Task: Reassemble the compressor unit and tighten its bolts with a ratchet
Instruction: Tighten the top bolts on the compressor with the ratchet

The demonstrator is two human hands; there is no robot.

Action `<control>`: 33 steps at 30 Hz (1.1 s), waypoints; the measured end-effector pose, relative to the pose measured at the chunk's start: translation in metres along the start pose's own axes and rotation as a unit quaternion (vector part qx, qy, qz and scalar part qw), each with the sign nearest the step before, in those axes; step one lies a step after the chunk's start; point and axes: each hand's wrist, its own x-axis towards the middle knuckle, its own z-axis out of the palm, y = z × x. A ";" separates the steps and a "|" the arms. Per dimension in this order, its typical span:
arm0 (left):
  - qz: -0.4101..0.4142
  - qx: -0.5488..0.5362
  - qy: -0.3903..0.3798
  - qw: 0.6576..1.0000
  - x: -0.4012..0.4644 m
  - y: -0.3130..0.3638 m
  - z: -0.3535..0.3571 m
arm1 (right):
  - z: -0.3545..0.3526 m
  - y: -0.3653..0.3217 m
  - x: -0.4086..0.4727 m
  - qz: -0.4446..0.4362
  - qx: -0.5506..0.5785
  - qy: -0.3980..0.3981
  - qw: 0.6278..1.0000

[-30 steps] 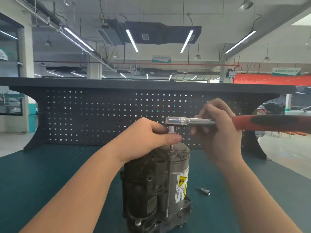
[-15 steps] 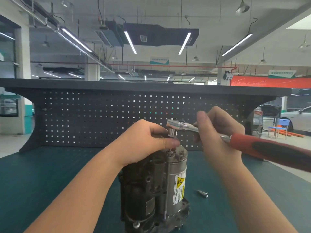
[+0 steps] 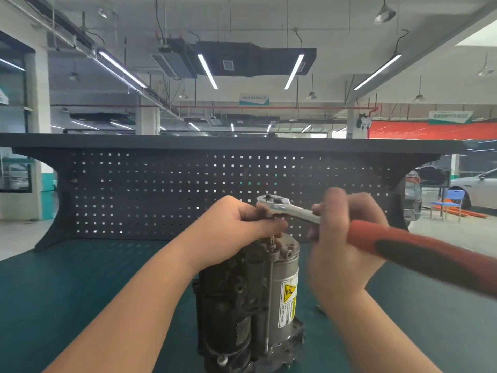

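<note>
The compressor unit (image 3: 250,300) stands upright on the green bench top (image 3: 80,292), a dark cast body with a silver cylinder and a yellow warning label. A long bolt (image 3: 270,292) runs down its side. My left hand (image 3: 236,232) sits on top of the unit and pinches the socket under the ratchet's chrome head (image 3: 271,203). My right hand (image 3: 341,238) grips the ratchet's shaft where the red and black handle (image 3: 419,251) begins. The handle points toward the lower right.
A black perforated back panel (image 3: 161,189) with a shelf on top closes the far side of the bench. Beyond the bench's right end stand a parked car (image 3: 476,189) and a blue chair (image 3: 449,203).
My right hand has swung the ratchet handle clockwise, from level and pointing right to slanting down toward me. My left hand stays on the socket. The loose bolt on the bench is now hidden behind my right arm.
</note>
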 end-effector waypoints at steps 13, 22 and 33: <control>-0.001 0.003 0.023 1.000 -0.002 0.004 0.004 | -0.009 0.009 0.004 -0.135 -0.090 0.020 0.987; -0.023 0.009 0.014 1.000 -0.002 0.004 0.003 | -0.014 0.009 0.018 0.066 0.102 0.040 0.992; 0.008 0.002 0.010 1.000 -0.004 0.008 0.007 | -0.015 0.005 0.012 -0.324 -0.217 -0.160 0.907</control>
